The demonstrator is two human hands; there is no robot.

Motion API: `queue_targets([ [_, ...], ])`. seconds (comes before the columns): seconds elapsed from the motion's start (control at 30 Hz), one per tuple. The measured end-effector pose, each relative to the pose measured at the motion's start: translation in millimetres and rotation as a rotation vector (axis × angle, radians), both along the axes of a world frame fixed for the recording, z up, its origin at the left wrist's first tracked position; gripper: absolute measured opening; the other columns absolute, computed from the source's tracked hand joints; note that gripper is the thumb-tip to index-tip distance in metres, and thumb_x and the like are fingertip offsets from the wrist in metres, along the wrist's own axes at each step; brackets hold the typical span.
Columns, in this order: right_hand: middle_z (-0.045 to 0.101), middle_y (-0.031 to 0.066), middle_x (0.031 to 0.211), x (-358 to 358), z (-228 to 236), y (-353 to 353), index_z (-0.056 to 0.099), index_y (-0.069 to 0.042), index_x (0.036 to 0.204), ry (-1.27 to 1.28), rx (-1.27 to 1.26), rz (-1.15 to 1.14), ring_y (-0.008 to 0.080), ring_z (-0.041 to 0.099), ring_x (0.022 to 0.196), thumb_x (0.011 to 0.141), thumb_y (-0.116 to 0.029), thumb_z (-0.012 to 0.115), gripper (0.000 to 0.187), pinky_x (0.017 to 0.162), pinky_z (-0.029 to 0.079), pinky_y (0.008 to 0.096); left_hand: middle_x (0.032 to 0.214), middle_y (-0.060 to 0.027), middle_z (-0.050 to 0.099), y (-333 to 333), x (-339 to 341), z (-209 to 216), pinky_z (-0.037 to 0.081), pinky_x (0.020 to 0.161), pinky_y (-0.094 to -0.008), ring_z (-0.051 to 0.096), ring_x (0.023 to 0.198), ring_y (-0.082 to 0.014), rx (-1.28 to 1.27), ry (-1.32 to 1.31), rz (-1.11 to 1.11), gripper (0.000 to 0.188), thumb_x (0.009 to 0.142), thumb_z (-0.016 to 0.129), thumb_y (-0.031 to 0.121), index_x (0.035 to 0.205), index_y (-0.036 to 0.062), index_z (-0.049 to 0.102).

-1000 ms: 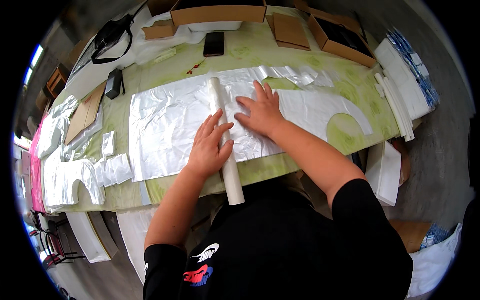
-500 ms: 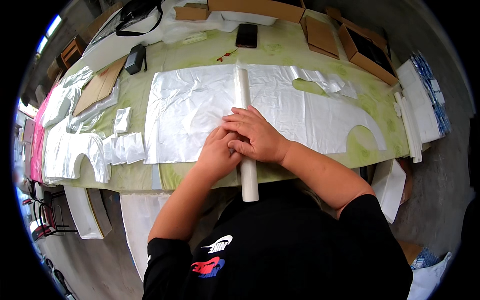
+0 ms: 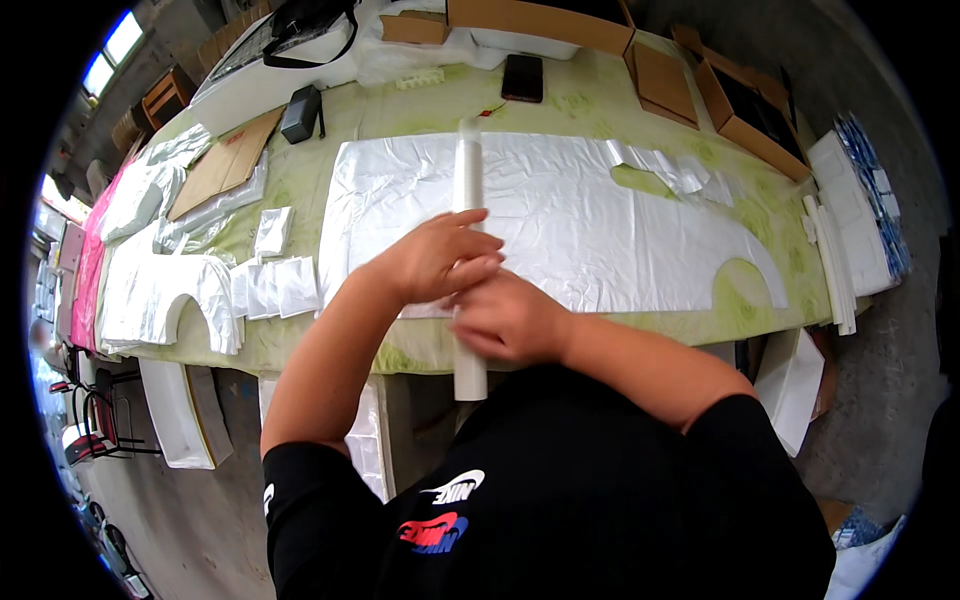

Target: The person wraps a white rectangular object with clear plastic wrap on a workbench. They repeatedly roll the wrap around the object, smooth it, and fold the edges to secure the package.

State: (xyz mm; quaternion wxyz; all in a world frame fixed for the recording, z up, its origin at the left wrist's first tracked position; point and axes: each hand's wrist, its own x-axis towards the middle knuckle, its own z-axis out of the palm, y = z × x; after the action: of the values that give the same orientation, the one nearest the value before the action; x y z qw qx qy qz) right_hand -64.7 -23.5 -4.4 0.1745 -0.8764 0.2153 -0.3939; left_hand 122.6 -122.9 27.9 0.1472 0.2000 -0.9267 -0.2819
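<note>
The left hand [image 3: 435,260] lay over the middle of the white roll [image 3: 468,180], its fingers bent and slightly apart, pointing right. The right hand [image 3: 508,318], blurred, was curled just nearer, also across the roll; the two hands overlapped in view, and whether either was clamped on the roll could not be told. The roll ran from far to near across the silvery plastic sheet [image 3: 590,235], its near end jutting past the edge of the green table [image 3: 580,105]. The sheet lay flat, with one cutout at its near right and another at its far right. To its left lay small packets [image 3: 283,288], then white bags [image 3: 160,295] in a pile; farther back were a cardboard piece [image 3: 228,160] and a grey box [image 3: 299,116]. A phone [image 3: 523,78] lay beyond the sheet, an open carton [image 3: 755,118] stood at the far right, and thin white rods [image 3: 830,265] lay along the table's right end.
</note>
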Motion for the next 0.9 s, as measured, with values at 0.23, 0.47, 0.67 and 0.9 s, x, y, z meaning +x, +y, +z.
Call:
queue_targets([
  [0.23,0.072,0.0048,0.106,-53.3,5.7,70.3,0.074,-0.010,0.098,0.022,0.159,-0.168,0.0316,0.065,0.114,0.082,-0.011,0.081,0.017,0.109,0.048,0.0529,0.104,-0.0060,0.072,49.7,39.3,18.0,0.048,0.096,-0.0433,0.065,0.108,-0.0300,-0.429,0.187,0.599,0.020,0.084,0.082,0.022,0.096,0.0096,0.072],
  [0.47,0.072,0.0059,0.099,-48.1,2.8,67.5,0.073,-0.009,0.095,-0.067,0.204,-0.081,0.0317,0.067,0.101,0.084,-0.007,0.079,0.013,0.093,0.054,0.0447,0.156,-0.0099,0.050,38.7,92.7,-12.2,0.036,0.120,-0.0464,0.043,0.144,-0.0341,-0.280,-0.228,0.816,0.051,0.092,0.065,0.013,0.143,0.0120,0.060],
  [0.67,0.071,0.0077,0.095,-51.0,-2.8,70.7,0.073,-0.008,0.095,-0.086,0.260,-0.108,0.0311,0.068,0.096,0.084,-0.006,0.078,0.012,0.086,0.055,0.0410,0.166,-0.0256,0.030,55.3,89.2,-13.7,0.026,0.127,-0.0463,0.028,0.154,-0.0436,0.034,-0.334,0.965,0.074,0.093,0.064,0.017,0.160,0.0029,0.034],
  [0.9,0.073,0.0089,0.097,-54.4,-4.8,74.3,0.074,-0.006,0.096,-0.082,0.274,-0.134,0.0331,0.068,0.099,0.084,-0.006,0.078,0.012,0.089,0.055,0.0420,0.168,-0.0332,0.016,78.1,28.4,-16.0,0.022,0.128,-0.0500,0.018,0.156,-0.0496,-0.134,-0.430,0.832,0.075,0.094,0.067,0.023,0.159,0.0018,0.036],
])
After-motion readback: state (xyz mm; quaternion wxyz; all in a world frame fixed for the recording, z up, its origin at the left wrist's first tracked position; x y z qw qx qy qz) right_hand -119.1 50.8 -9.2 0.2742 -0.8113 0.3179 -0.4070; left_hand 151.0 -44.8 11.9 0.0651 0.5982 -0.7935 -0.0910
